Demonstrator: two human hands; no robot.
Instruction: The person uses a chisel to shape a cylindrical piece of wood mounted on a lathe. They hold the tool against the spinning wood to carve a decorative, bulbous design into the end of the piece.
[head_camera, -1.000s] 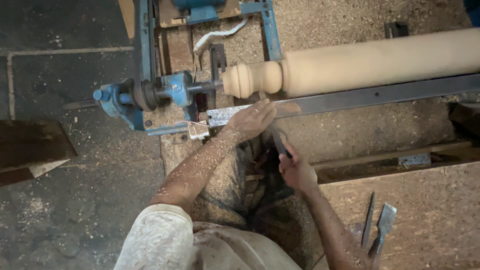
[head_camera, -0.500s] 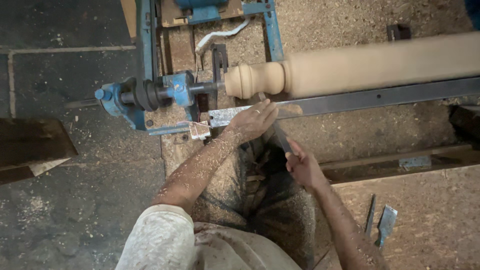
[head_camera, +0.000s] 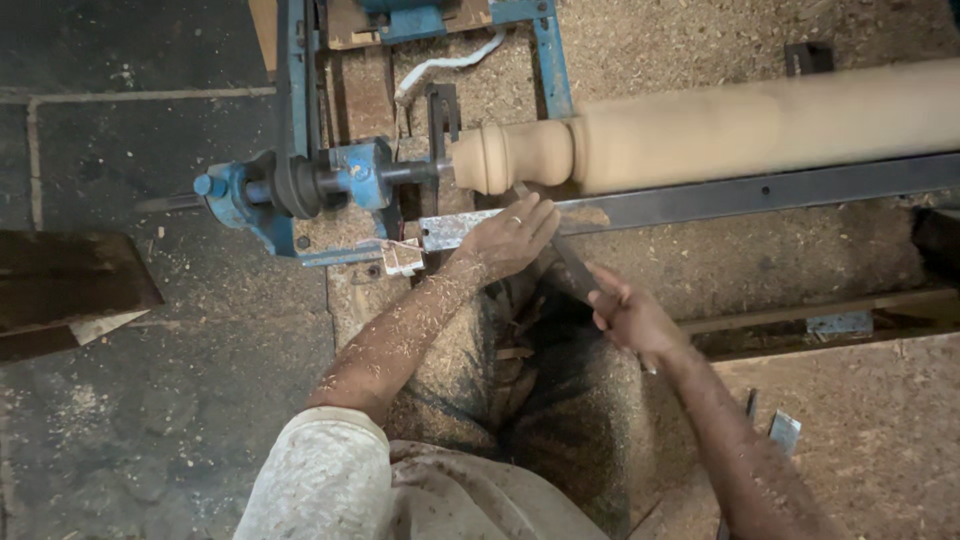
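The sawdust-flecked left hand (head_camera: 510, 238) lies flat, fingers pressing a slim steel chisel (head_camera: 572, 262) on the dark metal tool rest (head_camera: 740, 196), while the right hand (head_camera: 628, 318), at five o'clock from it, grips the handle (blade tip meets the pale, smooth-turned wooden spindle (head_camera: 700, 130) mounted in the blue lathe (head_camera: 300, 190)).

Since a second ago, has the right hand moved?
Yes. The right hand has slid rightward along the chisel, away from the metal tool rest.
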